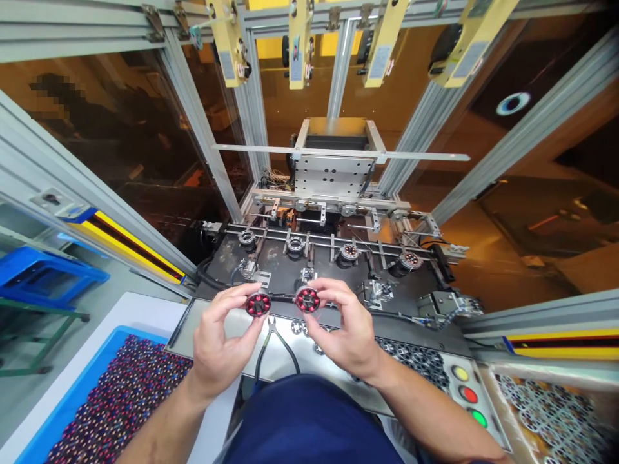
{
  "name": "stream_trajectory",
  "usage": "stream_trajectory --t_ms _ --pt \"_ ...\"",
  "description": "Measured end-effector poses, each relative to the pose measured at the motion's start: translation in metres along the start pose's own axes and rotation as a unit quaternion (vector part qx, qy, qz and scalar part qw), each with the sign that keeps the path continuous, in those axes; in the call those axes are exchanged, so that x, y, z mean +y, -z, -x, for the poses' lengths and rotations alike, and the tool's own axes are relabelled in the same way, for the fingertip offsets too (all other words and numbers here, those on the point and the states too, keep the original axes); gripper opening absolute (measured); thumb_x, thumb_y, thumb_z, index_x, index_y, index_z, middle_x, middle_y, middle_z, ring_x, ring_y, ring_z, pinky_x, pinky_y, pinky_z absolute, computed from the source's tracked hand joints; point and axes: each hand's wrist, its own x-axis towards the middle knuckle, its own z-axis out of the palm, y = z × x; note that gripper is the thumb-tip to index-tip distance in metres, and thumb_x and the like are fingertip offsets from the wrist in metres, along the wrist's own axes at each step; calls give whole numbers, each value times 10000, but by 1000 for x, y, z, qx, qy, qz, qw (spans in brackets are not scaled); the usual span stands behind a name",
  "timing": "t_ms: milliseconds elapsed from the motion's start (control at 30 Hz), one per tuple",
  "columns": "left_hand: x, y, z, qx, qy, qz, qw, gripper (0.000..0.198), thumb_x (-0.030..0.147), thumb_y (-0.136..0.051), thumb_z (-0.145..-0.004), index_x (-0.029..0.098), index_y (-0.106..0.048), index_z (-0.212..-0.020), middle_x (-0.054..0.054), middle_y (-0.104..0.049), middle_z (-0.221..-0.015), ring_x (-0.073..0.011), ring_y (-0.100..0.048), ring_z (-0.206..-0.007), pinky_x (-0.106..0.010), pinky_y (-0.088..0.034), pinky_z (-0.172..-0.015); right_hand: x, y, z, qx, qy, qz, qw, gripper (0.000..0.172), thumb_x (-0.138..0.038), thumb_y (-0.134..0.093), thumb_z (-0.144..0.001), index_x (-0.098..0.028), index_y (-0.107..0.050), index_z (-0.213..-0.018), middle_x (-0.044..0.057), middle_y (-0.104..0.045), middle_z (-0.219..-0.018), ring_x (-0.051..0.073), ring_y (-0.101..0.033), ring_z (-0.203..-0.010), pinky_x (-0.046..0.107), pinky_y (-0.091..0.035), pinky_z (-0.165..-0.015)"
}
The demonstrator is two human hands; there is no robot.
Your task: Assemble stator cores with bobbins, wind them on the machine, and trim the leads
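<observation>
- Red-and-black round parts [258, 304], two, in left hand [220, 341] and right hand [348, 328]: far faces hidden.
- Cutting pliers [272, 327]: handles partly hidden behind navy garment [309, 419].
- Small metal rings [319, 348]: partly covered by right hand.
- Blue tray [83, 390]: cut off, bottom edge.
- Blue stool [53, 270]: cut off, left edge.
- Yellow overhead units [300, 45], four: cut off, top edge; label print illegible.
- Background person [91, 122]: dim, head pixelated.

- bare left hand [220, 338], thumb below and fingers above, curved in a pinch;
- bare right hand [349, 328], pinching likewise, fingers arched, thumb low;
- bare left forearm [162, 419] and bare right forearm [430, 403] slanting forward and inward; hands apart
</observation>
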Motion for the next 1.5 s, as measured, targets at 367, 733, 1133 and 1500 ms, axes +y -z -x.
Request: stream_trajectory --t_ms 367,733,1133,1500 --pt "-14 18 24 42 123 -49 990 687 150 -823 -708 217 -445 -1278 -116 -703 -1166 -246 -708 -1025 -384 -584 -831 15 -29 18 -92 -37 -15 995 386 -120 -680 -816 -226 -508 -1144 114 -636 -1124 197 -625 -935 314 -543 -712" --pt "-155 45 160 2 325 -206 923 355 381 -645 -906 148 -591 -1169 -72 -674 -1030 -211 -673 -921 -421 -581 -810 100 -183 110 -346 -1 57 937 141 -269 -658 -882 -158 -608 -953 42 -648 -939 183 -623 -876 348 -535 -796" --pt "-124 49 79 -70 171 -243 952 532 409 -683 -854 176 -523 -1304 -167 -603 -1301 -362 -575 -1216 -585 -502 -986 77 6 35 -303 61 212 927 192 -239 -564 -932 -184 -629 -1104 135 -693 -1178 232 -622 -1149 412 -529 -976" --pt "-97 -197 -142 -442 -138 -235 855 369 290 -723 -835 166 -653 -1175 -135 -599 -1361 -317 -473 -1338 -503 -414 -1112 190 258 -41 -318 -202 485 789 133 -149 -637 -892 -119 -686 -1012 131 -685 -1093 262 -637 -1074 459 -511 -967"
